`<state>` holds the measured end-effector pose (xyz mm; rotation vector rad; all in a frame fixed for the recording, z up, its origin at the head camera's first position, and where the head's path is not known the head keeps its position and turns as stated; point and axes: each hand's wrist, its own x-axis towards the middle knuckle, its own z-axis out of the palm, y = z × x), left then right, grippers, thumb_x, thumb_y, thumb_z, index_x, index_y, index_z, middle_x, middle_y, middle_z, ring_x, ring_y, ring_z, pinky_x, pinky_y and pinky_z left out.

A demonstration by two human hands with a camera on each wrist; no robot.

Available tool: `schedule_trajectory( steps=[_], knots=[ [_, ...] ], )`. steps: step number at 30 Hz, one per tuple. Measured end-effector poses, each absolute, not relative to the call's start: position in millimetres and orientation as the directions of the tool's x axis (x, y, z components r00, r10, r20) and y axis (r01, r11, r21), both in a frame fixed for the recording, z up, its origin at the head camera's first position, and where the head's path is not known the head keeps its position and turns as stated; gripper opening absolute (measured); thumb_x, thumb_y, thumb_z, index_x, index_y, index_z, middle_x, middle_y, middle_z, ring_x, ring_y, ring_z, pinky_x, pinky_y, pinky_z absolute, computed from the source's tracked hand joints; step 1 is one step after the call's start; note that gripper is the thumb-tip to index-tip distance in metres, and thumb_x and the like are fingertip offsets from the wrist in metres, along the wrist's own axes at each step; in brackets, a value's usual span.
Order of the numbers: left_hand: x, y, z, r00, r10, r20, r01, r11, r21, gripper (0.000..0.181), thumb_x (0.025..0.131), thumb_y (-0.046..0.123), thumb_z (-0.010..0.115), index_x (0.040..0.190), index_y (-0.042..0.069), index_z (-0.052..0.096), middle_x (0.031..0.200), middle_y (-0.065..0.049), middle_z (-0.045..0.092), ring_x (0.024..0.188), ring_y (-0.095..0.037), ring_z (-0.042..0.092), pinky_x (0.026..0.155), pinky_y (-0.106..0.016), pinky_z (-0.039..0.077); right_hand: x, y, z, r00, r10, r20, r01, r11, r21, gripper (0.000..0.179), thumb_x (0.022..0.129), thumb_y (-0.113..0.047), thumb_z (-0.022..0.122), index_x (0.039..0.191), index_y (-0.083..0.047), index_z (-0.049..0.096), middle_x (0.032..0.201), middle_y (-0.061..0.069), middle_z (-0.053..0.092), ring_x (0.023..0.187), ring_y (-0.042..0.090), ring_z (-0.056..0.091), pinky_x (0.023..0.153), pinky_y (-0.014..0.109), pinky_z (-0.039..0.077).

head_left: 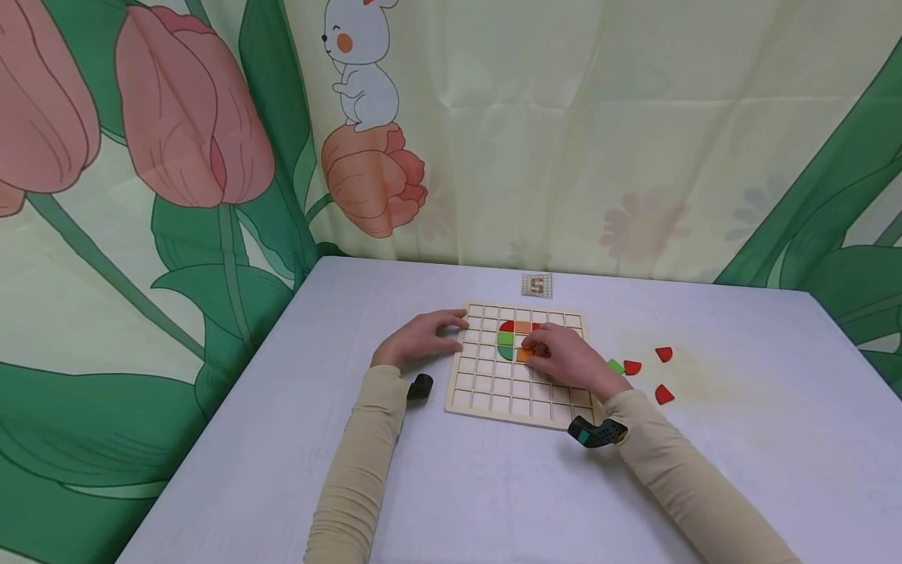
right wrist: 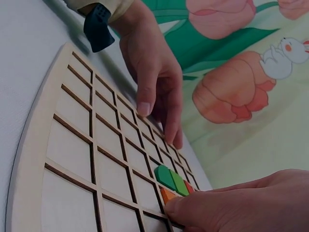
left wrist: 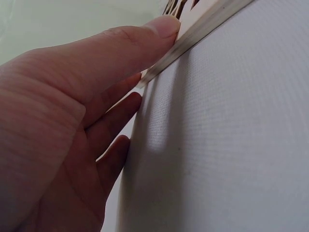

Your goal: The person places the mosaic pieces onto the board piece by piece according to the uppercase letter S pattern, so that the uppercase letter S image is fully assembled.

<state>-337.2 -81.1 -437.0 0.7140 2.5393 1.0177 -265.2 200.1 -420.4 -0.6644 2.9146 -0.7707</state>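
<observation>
A wooden grid board [head_left: 486,384] lies on the table, with coloured tiles in some of its cells. My left hand [head_left: 425,335] rests at the board's left edge, its thumb [left wrist: 166,26] on the frame and its other fingers extended along the side. Over the middle of the board, my right hand [head_left: 567,356] pinches an orange tile [right wrist: 167,195] at a cell; its fingertips are partly hidden. Beside that tile sit a dark green rounded tile [head_left: 505,352] and a light green square tile [head_left: 505,338]. Farther back are a red rounded tile [head_left: 506,326] and another orange tile [head_left: 523,327].
Right of the board lie loose red tiles [head_left: 664,355] and a light green tile [head_left: 616,366], partly behind the right wrist. A small pattern card [head_left: 537,286] sits beyond the board's far edge. A printed curtain [head_left: 521,157] hangs behind the table.
</observation>
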Motion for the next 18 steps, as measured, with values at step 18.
schedule_trajectory(
  steps=[18],
  knots=[
    [-338.3, -81.6, -437.8, -0.824, 0.557, -0.105, 0.337, 0.630, 0.699, 0.044, 0.089, 0.023, 0.074, 0.130, 0.016, 0.062, 0.154, 0.010, 0.038, 0.144, -0.012, 0.027, 0.116, -0.033, 0.026, -266.7, 200.2, -422.0, -0.918, -0.395, 0.033, -0.358, 0.789, -0.499, 0.019, 0.089, -0.014, 0.070, 0.106, -0.006, 0.071, 0.097, 0.003, 0.063, 0.083, 0.018, 0.055, 0.074, 0.033, 0.047]
  ],
)
